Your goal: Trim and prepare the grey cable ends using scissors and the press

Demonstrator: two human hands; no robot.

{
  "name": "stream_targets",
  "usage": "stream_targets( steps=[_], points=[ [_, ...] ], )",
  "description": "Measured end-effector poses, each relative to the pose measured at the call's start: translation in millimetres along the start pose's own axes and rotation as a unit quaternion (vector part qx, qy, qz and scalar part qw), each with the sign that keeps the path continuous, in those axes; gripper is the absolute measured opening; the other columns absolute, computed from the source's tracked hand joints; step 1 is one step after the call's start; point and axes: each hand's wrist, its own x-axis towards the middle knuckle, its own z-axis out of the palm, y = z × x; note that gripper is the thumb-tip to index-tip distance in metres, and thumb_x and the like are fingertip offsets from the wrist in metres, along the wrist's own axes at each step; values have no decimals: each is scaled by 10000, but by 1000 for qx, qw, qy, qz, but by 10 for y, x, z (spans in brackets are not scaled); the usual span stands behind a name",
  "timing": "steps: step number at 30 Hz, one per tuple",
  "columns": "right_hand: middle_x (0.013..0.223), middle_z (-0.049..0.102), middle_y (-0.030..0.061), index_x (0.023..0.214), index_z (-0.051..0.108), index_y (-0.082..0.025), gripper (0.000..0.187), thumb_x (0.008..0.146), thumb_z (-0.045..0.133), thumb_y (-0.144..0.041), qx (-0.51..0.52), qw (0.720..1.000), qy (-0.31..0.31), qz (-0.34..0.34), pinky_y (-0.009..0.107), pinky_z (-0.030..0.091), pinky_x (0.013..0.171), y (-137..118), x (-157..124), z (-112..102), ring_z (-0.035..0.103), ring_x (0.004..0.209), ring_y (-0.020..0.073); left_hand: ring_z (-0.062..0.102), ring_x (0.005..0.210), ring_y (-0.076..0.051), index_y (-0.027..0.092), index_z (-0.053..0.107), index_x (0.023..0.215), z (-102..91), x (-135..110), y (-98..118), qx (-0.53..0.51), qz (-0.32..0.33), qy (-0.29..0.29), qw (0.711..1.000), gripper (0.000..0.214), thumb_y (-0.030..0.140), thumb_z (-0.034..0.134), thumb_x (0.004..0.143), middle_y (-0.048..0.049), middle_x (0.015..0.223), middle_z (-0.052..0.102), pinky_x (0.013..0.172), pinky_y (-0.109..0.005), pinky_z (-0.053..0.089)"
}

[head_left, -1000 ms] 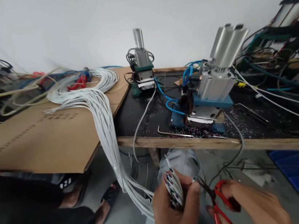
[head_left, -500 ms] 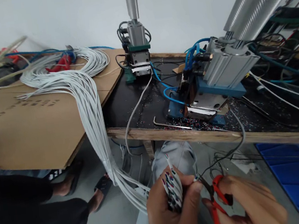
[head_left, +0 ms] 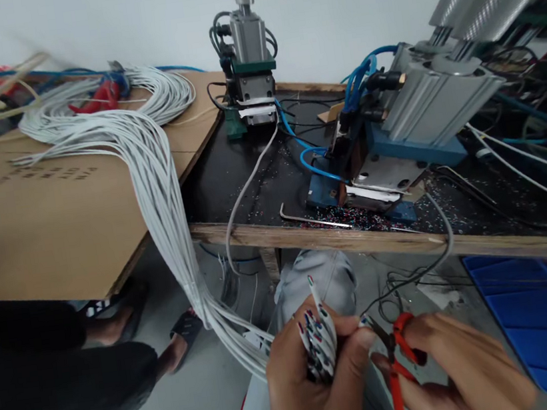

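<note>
– so what is the left hand (head_left: 308, 389) holding?
– its fingers are wrapping round the ends of a white cable bundle (head_left: 317, 344), low in front of the table (head_left: 339, 243).
– and the right hand (head_left: 457, 376)?
– it is gripping red-handled cutters (head_left: 398, 367) – their tip is sitting just beside the left thumb.

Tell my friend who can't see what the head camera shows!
A left hand grips a bundle of white cables while the right hand holds red-handled cutters beside them, below a workbench holding pneumatic machines.
</note>
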Motion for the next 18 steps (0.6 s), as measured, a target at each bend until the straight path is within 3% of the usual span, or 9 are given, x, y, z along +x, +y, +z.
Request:
stream_targets(
  steps=[8,18],
  points=[
    [630,530,-32,828,583,-153,174,965,666,-84,9,1000,10,-6,264,442,564,6,4,25,517,529,102,631,704,-127,302,724,953,14,-18,11,12,14,10,1000,37,275,747,962,43,812,676,638,-211,492],
    [651,587,-12,859,605,-133,159,1016,632,-120,1,1000,-5,-10,274,453,534,-3,15,4,560,523,105,619,663,-105,289,696,918,28,17,75,19,20,4,1000,76,242,733,964,66,771,656,595,-200,471]
  ],
)
